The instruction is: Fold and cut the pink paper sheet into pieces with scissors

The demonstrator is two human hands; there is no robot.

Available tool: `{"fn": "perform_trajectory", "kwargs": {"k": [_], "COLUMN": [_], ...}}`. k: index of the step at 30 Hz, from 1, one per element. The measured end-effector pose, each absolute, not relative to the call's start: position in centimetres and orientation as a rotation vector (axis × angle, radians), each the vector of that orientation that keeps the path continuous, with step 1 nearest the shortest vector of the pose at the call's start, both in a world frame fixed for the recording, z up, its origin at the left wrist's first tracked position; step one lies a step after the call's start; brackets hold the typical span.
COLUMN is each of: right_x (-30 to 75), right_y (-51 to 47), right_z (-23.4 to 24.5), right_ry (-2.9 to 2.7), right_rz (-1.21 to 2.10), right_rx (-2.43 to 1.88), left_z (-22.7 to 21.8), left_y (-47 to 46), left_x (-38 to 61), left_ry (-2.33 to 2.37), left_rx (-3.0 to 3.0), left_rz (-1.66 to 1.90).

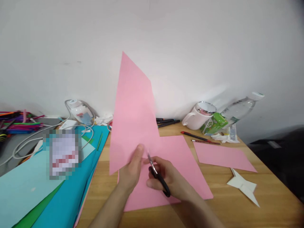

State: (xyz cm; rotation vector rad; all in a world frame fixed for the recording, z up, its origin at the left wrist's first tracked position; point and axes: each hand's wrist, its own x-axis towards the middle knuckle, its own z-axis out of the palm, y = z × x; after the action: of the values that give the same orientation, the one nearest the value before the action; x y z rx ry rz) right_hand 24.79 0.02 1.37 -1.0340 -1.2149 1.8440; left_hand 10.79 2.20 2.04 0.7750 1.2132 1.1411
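Note:
My left hand (131, 171) grips the lower edge of an upright sheet of pink paper (134, 104), thumb on its near face and the other fingers hidden behind. In my right hand (169, 179) is a pair of scissors (161, 183) with black handles, fingers through the loops. The blades point up and away, at the lower right part of the held sheet; blur hides whether they touch it. Beneath both hands, another pink sheet (187, 171) lies flat on the wooden table (102, 186).
Coloured paper sheets (78, 186), cables and a white bottle (81, 112) crowd the left. Toward the right are a pink mug (197, 117), a green carton (213, 123), a clear bottle (239, 109), pencils (197, 136), a pink strip (223, 155) and a folded white paper star (242, 183).

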Motion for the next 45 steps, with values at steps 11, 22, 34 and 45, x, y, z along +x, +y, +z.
{"fn": "perform_trajectory", "kwargs": {"k": [11,22,34,45], "right_x": [29.3,29.0,29.1,29.6], "right_y": [2.0,3.0,2.8,3.8], "right_z": [2.0,1.1,1.9,1.4], "right_ry": [-0.875,-0.574,-0.655,-0.563], "right_rz": [1.293,1.205,0.586,0.673], "right_rx": [-0.729,-0.996,-1.094,-0.977], "left_z": [3.6,2.7,2.9,3.1], "left_y": [3.3,3.3,3.9,3.8], "left_x": [11.9,11.3,11.6,11.3], "left_ry": [0.789,0.901,0.606,0.524], "left_rx": [0.568,0.780,0.435,0.342], "left_rz": [1.520,1.255,1.055,1.052]}}
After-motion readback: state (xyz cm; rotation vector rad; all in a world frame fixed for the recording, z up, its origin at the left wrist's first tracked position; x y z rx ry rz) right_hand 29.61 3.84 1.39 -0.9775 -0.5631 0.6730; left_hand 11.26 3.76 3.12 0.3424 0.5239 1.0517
